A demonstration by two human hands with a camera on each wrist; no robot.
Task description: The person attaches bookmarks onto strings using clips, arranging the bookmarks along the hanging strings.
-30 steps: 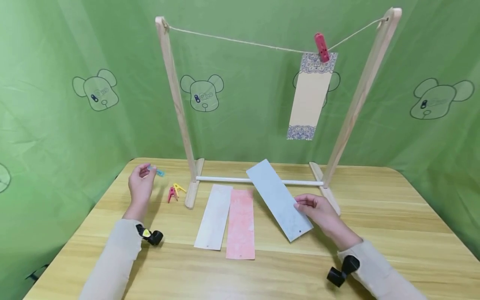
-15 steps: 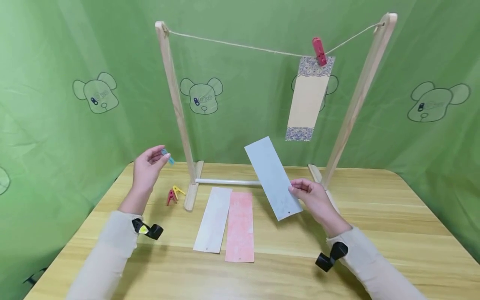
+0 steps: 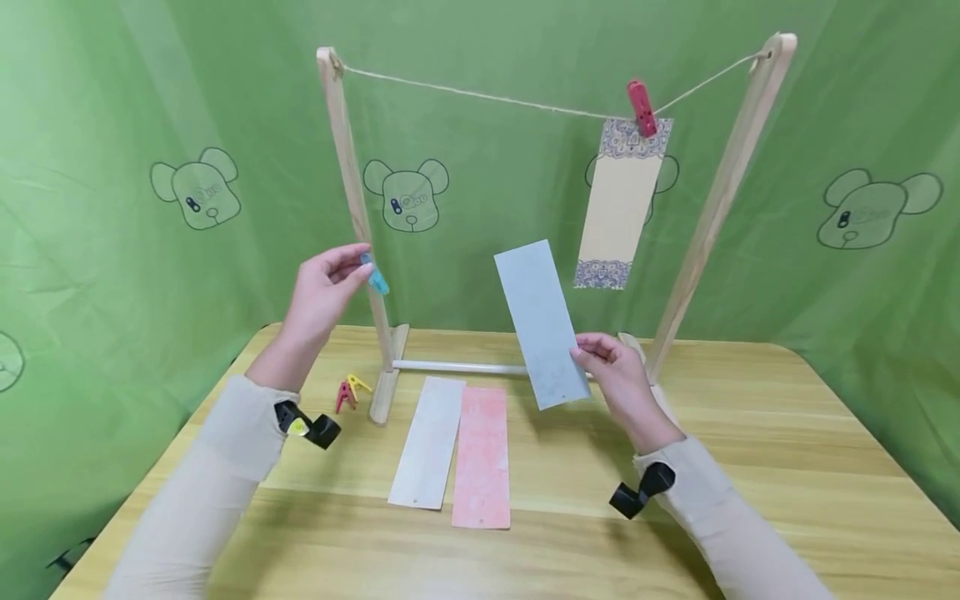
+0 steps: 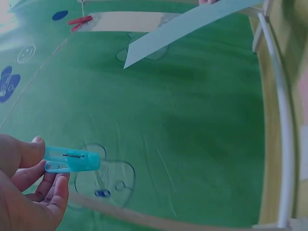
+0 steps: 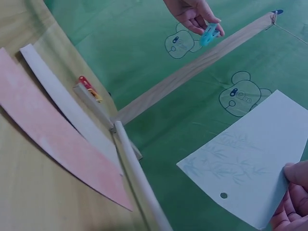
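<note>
Pale blue card (image 3: 542,321) hangs in the air above the table (image 3: 787,425), pinched along its right edge by the thumb and fingers of a person's right hand (image 3: 618,375). Faint leafy sprigs and a punched hole mark its lower end, the right-wrist view shows. At left, the person's left hand (image 3: 322,292) grips a light blue clothespin (image 3: 377,275) between thumb and fingertips, beside the left post (image 3: 349,167) of a wooden stand. Beige sleeves (image 3: 232,425) cover both forearms, each fitted with a small black device at the wrist. Below the left hand, a red clip (image 3: 345,397) and a yellow clip (image 3: 358,383) sit together on the wood-grain tabletop. Near the center, a white card (image 3: 427,442) and a pink card (image 3: 482,458) lie side by side, in front of the stand's white crossbar (image 3: 457,367). Overhead, a string (image 3: 487,98) runs from the left post to the right post (image 3: 723,192); toward its right end, a red clothespin (image 3: 642,108) holds a cream card (image 3: 618,208) with blue patterned ends. Green fabric (image 3: 510,200) printed with cartoon bear heads fills the far side.
</note>
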